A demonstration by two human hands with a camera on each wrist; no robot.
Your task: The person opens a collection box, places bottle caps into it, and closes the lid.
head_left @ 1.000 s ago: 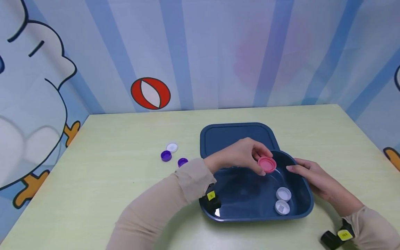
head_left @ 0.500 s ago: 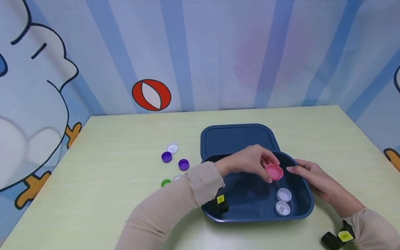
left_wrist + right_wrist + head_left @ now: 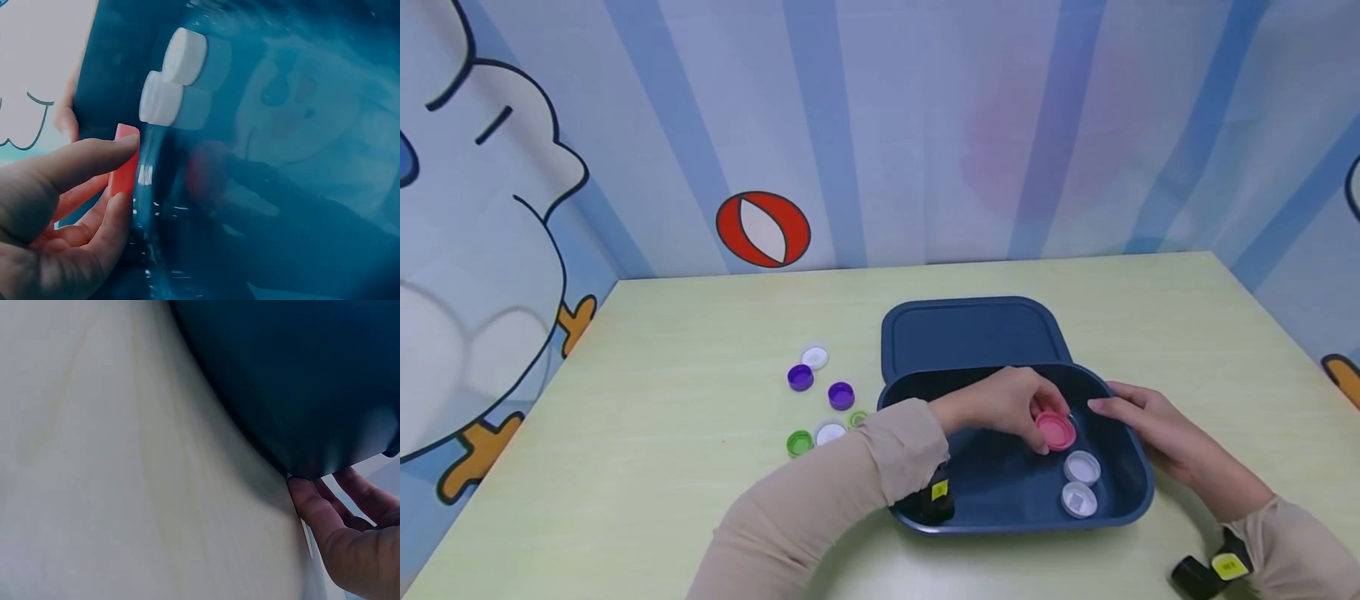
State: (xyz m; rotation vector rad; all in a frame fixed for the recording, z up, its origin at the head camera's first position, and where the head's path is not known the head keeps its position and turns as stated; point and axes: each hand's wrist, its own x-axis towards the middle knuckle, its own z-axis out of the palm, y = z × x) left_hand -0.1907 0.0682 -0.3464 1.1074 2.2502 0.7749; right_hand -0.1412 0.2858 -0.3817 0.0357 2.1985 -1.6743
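Note:
Between thumb and fingertips, my left hand (image 3: 1000,402) pinches a pink bottle cap (image 3: 1055,431), low inside a dark blue box (image 3: 1000,487). In the left wrist view the cap (image 3: 124,164) stands on edge, close to the box floor; whether it touches is unclear. Two white bottle caps (image 3: 1081,467) lie beside each other in the box's right part, just nearer than the pink one. My right hand (image 3: 1161,429) holds the box's right rim, thumb over the edge. Seen from the right wrist, its fingers (image 3: 325,515) touch the box's outer side.
Left of the box lie several loose caps: white (image 3: 815,358), purple (image 3: 801,377), another purple (image 3: 841,396), green (image 3: 800,443), and more partly behind the left sleeve (image 3: 820,492). Behind the box, a flat blue lid (image 3: 973,335) rests on the table (image 3: 625,417).
My left hand has moved right and then lower into the box with the pink cap. Green and white caps at the left have come into view beside the sleeve. The right hand stays put.

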